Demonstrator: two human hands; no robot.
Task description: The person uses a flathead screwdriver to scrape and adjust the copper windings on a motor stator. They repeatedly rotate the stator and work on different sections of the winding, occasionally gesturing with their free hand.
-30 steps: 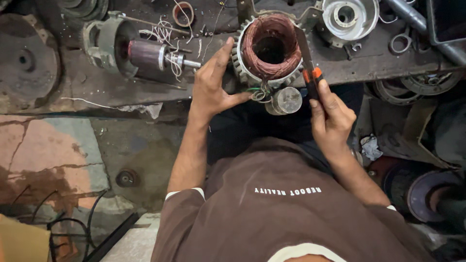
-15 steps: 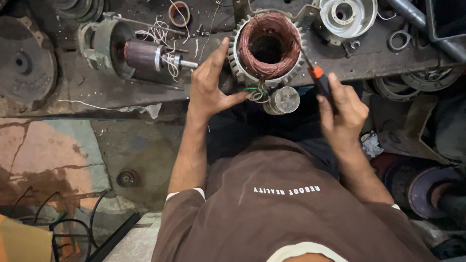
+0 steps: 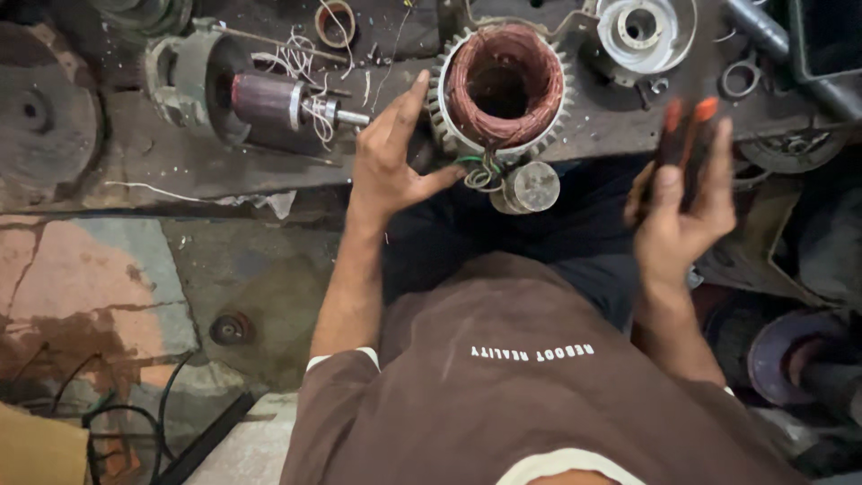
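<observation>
Head view: the left hand (image 3: 388, 162) is lying open, fingers spread, against the finned side of the motor stator (image 3: 503, 85), which is sitting at the near edge of the surface (image 3: 180, 171). The right hand (image 3: 682, 211) is closing around the dark, orange-tipped handles of a tool (image 3: 684, 135), held off the surface to the stator's right.

Risk: the stator is overhanging the edge and could tip; the tool could nick the copper winding (image 3: 539, 72).

Containers: the stator bore is standing empty; a rotor (image 3: 269, 99) is lying inside an open housing (image 3: 193, 81).
</observation>
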